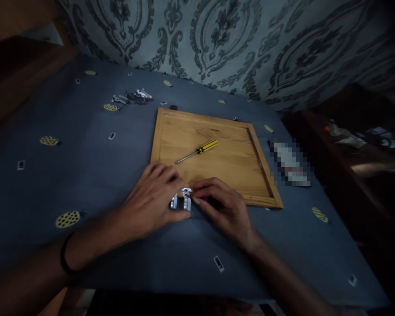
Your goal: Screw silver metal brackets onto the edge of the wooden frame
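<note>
My left hand (154, 197) is closed round a silver metal cabinet hinge (186, 199), holding it at the near edge of a framed wooden panel (230, 169). The thumb lies below the hinge, with the fingers over the panel's near left corner. From the right, my right hand (225, 208) comes in with thumb and fingertips pinched together beside the hinge. What is between those fingertips is too small to make out. A screwdriver (207, 146) with a yellow and black handle lies on the panel, its tip pointing left.
Farther back on the left, several metal hinge-like pieces (133, 96) lie in a heap on the blue patterned tablecloth (95, 175). A blurred-out flat item (291, 164) is right of the panel. Behind the table rises a patterned wall (184, 35); dark furniture (342, 162) stands at right.
</note>
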`<state>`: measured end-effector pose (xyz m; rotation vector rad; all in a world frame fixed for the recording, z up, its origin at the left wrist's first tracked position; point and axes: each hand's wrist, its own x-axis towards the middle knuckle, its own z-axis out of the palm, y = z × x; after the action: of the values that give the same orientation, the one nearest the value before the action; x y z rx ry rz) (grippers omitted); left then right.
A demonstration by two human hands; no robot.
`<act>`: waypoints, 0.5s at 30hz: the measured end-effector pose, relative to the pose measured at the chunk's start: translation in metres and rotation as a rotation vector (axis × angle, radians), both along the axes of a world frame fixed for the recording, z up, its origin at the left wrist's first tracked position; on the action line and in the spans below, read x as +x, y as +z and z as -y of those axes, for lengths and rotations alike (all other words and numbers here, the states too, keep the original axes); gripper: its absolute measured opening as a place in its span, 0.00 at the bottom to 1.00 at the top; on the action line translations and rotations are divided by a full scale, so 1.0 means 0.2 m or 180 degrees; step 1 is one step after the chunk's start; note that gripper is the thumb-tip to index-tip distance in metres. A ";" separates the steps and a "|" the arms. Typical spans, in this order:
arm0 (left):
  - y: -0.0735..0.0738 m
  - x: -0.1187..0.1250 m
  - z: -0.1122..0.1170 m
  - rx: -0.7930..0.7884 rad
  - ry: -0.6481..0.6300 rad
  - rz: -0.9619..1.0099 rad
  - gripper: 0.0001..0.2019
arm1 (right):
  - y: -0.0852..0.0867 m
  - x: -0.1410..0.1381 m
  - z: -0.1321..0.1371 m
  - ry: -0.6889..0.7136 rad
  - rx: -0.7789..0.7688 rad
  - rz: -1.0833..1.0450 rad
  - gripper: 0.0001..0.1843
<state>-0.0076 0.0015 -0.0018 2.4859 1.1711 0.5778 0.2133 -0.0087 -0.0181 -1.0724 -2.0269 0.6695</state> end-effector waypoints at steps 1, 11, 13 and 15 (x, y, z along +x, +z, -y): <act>0.00 0.00 0.00 0.0003 -0.0004 -0.0002 0.20 | 0.00 0.00 0.00 0.0011 0.0034 0.0034 0.03; 0.00 0.00 0.00 0.0005 0.0015 -0.0002 0.21 | -0.04 -0.01 -0.01 0.0152 0.0355 0.0022 0.04; 0.00 0.00 0.00 0.0005 0.0004 0.0001 0.21 | -0.04 -0.01 -0.02 0.0176 0.0342 0.0005 0.05; 0.00 0.00 0.00 0.0004 -0.0011 0.0005 0.20 | -0.04 -0.01 -0.02 0.0170 0.0311 -0.0004 0.06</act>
<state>-0.0073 0.0018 -0.0021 2.4876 1.1662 0.5798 0.2105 -0.0056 -0.0258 -0.9640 -2.0713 0.5916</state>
